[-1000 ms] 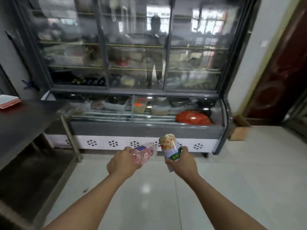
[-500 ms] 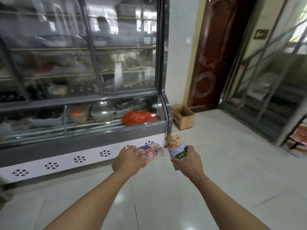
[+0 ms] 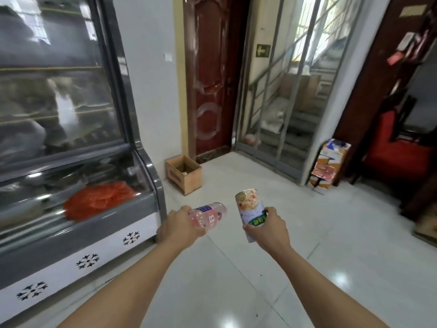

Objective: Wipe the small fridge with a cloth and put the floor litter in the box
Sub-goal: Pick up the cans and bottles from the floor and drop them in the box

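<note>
Two fingers [image 3: 254, 227] round can [image 3: 250, 210]

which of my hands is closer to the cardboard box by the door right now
Left. The left hand, gripping the plastic bottle, sits almost directly below the cardboard box. The right hand, gripping the can, is off to the box's right, farther away.

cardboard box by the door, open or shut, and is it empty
Open: the cardboard box has no lid or flaps over its top, so its inside shows. Not empty: one small pale item lies at the bottom.
</note>
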`<action>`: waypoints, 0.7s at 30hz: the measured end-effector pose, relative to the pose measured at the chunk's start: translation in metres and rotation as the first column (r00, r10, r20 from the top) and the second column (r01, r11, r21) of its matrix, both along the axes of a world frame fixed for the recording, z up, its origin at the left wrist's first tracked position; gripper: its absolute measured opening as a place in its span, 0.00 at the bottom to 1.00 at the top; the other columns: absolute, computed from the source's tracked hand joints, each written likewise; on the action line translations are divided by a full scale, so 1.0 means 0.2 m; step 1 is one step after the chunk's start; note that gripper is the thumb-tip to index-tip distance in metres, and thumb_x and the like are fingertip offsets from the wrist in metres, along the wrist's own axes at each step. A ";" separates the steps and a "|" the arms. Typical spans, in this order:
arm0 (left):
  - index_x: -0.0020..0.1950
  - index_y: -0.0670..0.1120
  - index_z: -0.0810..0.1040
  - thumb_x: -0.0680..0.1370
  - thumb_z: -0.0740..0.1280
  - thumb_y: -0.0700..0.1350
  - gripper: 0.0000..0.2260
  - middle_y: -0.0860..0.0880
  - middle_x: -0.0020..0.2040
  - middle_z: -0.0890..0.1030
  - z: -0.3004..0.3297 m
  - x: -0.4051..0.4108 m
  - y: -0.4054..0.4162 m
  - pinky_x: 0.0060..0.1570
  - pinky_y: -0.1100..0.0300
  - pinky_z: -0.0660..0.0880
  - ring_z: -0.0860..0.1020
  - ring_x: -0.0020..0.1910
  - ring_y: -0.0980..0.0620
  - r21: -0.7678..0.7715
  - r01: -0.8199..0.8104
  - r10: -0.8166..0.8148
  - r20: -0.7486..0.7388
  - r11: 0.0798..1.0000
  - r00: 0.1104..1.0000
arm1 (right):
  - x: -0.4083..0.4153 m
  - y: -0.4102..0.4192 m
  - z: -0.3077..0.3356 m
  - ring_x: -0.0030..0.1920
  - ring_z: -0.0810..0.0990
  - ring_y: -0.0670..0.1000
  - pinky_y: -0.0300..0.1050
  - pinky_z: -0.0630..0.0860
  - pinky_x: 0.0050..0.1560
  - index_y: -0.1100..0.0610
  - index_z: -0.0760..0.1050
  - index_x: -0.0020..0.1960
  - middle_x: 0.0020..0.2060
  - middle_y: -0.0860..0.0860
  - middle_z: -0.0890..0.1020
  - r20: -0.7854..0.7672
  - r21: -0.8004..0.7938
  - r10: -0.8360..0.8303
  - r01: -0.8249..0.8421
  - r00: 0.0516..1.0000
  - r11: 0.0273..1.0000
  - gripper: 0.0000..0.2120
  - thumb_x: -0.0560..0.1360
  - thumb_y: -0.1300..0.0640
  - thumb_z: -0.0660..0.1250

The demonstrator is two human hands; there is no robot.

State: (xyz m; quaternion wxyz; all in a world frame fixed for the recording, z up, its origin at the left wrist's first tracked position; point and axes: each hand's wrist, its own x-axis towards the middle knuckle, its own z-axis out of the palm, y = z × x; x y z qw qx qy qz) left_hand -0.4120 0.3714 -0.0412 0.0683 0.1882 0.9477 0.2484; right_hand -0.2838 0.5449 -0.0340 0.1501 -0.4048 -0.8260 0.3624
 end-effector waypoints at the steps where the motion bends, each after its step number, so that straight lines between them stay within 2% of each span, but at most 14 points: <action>1: 0.57 0.56 0.72 0.63 0.72 0.62 0.25 0.51 0.50 0.78 0.00 -0.06 0.10 0.41 0.58 0.73 0.77 0.47 0.49 -0.003 0.019 -0.019 0.001 1.000 1.000 | -0.04 0.08 0.00 0.47 0.78 0.55 0.48 0.77 0.45 0.57 0.67 0.59 0.50 0.55 0.78 0.006 0.005 -0.018 0.018 1.000 1.000 0.28 0.65 0.49 0.74; 8: 0.56 0.57 0.72 0.62 0.70 0.63 0.24 0.52 0.48 0.78 0.05 -0.38 0.69 0.42 0.58 0.76 0.78 0.45 0.50 -0.029 0.163 -0.163 -0.004 0.986 0.987 | -0.24 0.60 0.02 0.45 0.77 0.54 0.46 0.76 0.41 0.57 0.67 0.59 0.49 0.55 0.78 -0.009 -0.034 -0.145 0.144 0.989 0.989 0.28 0.64 0.49 0.74; 11: 0.54 0.57 0.73 0.63 0.70 0.64 0.24 0.53 0.47 0.79 0.06 -0.47 0.94 0.39 0.59 0.73 0.77 0.44 0.50 -0.034 0.193 -0.194 -0.035 0.981 0.980 | -0.32 0.84 0.01 0.45 0.77 0.55 0.47 0.77 0.42 0.56 0.67 0.58 0.49 0.55 0.78 -0.014 -0.040 -0.182 0.181 0.983 0.983 0.28 0.64 0.49 0.74; 14: 0.54 0.56 0.73 0.64 0.70 0.65 0.24 0.53 0.47 0.78 0.07 -0.56 1.21 0.36 0.60 0.69 0.77 0.45 0.51 -0.039 0.205 -0.207 -0.055 0.978 0.977 | -0.41 1.10 -0.01 0.47 0.78 0.55 0.49 0.78 0.44 0.56 0.67 0.59 0.50 0.55 0.77 -0.021 -0.039 -0.200 0.199 0.980 0.979 0.29 0.65 0.49 0.74; 21: 0.57 0.54 0.73 0.65 0.72 0.62 0.25 0.52 0.48 0.78 0.06 -0.76 1.93 0.36 0.60 0.71 0.76 0.46 0.51 -0.047 0.151 -0.154 -0.075 0.987 0.985 | -0.68 1.87 -0.02 0.47 0.78 0.53 0.51 0.80 0.46 0.55 0.67 0.58 0.50 0.54 0.77 -0.037 -0.028 -0.152 0.151 0.988 0.988 0.29 0.64 0.47 0.75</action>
